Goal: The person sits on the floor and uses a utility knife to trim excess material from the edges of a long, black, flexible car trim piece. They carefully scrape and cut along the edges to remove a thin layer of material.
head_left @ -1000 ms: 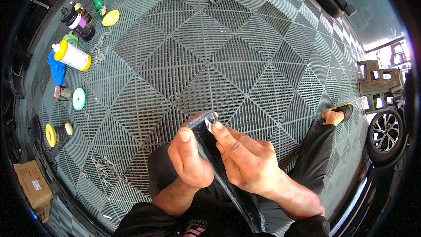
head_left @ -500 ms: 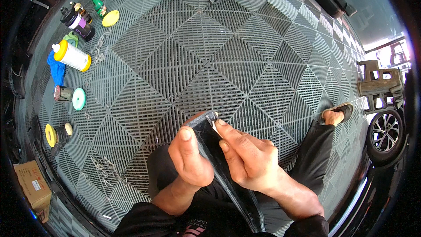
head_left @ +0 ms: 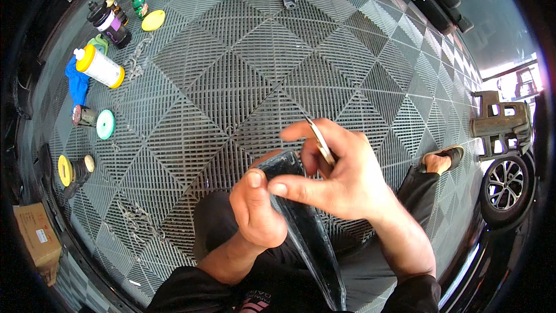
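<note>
A long, glossy black trim piece (head_left: 313,237) slants from near my lap up to my hands, its narrow end at the top. My left hand (head_left: 255,214) grips that end, with the thumb on its left edge and the other fingers mostly hidden behind. In my right hand (head_left: 353,179) is a slim, pale, knife-like tool (head_left: 319,138), caught between the fingers, its thin dark tip pointing up and away from the trim. The right thumb reaches across to the trim's edge, close to the left thumb.
Several bottles stand or lie at the left, among them a white-and-yellow bottle (head_left: 99,66), beside a blue cloth (head_left: 77,84) and round pads (head_left: 105,124). A cardboard box (head_left: 37,235) sits lower left. At right are a stool (head_left: 501,122) and a car wheel (head_left: 505,184). Grey grid tiles (head_left: 260,93) cover the floor.
The right hand has lifted the tool off the trim's inner edge and turned it upward in the fingers. Its thumb has moved over to the left edge. The left hand keeps its hold.
</note>
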Tool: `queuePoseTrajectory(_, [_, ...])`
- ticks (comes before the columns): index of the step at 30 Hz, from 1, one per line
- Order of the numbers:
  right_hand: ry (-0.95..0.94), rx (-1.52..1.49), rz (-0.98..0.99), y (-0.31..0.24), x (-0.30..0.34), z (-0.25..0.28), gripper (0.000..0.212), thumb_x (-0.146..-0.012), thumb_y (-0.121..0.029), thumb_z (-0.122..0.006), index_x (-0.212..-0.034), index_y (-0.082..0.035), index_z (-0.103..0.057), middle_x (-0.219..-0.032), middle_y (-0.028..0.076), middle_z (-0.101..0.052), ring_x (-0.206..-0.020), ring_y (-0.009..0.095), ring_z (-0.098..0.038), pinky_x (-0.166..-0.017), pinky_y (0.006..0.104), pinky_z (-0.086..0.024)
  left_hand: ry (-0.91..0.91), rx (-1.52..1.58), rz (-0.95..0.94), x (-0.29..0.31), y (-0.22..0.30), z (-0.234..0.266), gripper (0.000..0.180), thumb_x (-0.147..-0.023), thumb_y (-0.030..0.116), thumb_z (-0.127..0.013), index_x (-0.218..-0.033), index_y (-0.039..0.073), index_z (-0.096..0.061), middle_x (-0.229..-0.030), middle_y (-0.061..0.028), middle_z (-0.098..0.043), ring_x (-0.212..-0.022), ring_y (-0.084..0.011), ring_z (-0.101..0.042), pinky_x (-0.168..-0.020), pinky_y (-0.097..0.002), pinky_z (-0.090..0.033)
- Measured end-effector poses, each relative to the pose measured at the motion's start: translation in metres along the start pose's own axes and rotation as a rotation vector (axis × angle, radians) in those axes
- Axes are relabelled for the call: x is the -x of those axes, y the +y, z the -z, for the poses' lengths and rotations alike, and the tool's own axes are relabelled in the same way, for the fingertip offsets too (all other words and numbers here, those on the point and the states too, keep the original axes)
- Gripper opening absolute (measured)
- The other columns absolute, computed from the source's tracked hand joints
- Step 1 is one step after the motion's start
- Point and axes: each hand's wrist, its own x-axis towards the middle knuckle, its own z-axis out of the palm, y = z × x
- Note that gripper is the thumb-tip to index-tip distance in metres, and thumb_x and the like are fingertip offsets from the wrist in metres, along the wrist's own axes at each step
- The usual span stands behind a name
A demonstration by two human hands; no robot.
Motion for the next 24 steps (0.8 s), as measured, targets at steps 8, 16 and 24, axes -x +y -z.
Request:
queuePoseTrajectory(8, [-0.118, -0.281, -0.096, 0.011, -0.018, -0.004, 0.010, -0.085, -0.004, -0.078, -0.087, -0.001, -0.069, -0.071, -0.003, -0.062, -0.060, 0.003, -0.053, -0.052, 0.0222, -0.042, 0.058, -0.094, -0.117, -0.002, -0.010, 0.003, 0.055, -0.105, 0.031, -0.028, -0.105, -0.012, -0.062, -0.097, -0.0231, -0.068, -0.085, -0.0250, -0.068, -0.077, -0.0337, -0.054])
queuePoseTrajectory(16, [-0.026, 0.040, 0.098, 0.006, -0.011, -0.001, 0.007, -0.087, -0.005, -0.073, -0.091, 0.001, -0.071, -0.065, 0.002, -0.060, -0.057, 0.007, -0.053, -0.053, 0.0248, -0.041, -0.027, 0.153, 0.039, -0.003, -0.009, 0.009, 0.049, -0.105, 0.021, -0.030, -0.117, -0.017, -0.060, -0.104, -0.0209, -0.070, -0.094, -0.0238, -0.068, -0.083, -0.0318, -0.054])
queuePoseTrajectory(24, [0.107, 0.248, 0.345, 0.005, -0.002, -0.003, 0.018, -0.082, -0.005, -0.072, -0.099, 0.000, -0.071, -0.076, 0.009, -0.063, -0.062, 0.023, -0.063, -0.054, 0.0331, -0.050, -0.008, 0.113, -0.013, -0.003, -0.009, 0.007, 0.047, -0.105, 0.021, -0.032, -0.117, -0.014, -0.060, -0.101, -0.0184, -0.071, -0.090, -0.0211, -0.068, -0.079, -0.0310, -0.054])
